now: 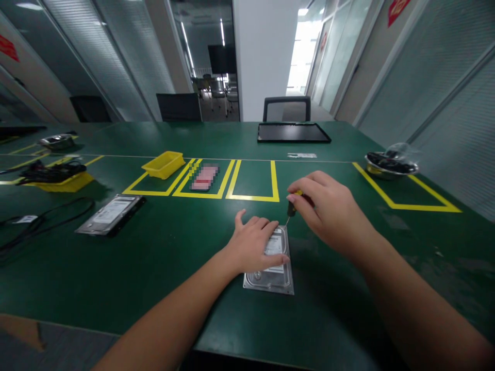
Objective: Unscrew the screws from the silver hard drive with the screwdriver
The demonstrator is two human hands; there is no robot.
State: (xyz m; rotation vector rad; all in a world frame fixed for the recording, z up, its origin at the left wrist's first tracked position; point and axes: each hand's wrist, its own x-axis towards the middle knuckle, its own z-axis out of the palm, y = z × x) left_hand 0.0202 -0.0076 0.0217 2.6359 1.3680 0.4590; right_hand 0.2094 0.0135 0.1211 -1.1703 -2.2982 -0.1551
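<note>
A silver hard drive [266, 281] with a white label lies flat on the green table. My left hand [253, 245] holds it down from the left. Its thumb reaches across the label to the right edge, its fingers stretch to the far edge, and the little finger sticks out. My right hand [325, 206] grips a screwdriver [291, 209] with a dark and yellow handle. The shaft slants down to the drive's far right corner. Whether the tip sits in a screw is too small to tell.
A second hard drive [110, 214] lies left, near black cables [42, 224]. Yellow tape frames [251, 198] mark the table, with a yellow tray [164, 165] and a pink, blurred object [204, 178]. A filled metal bowl [390, 167] stands right; a black screen panel [294, 132] lies behind.
</note>
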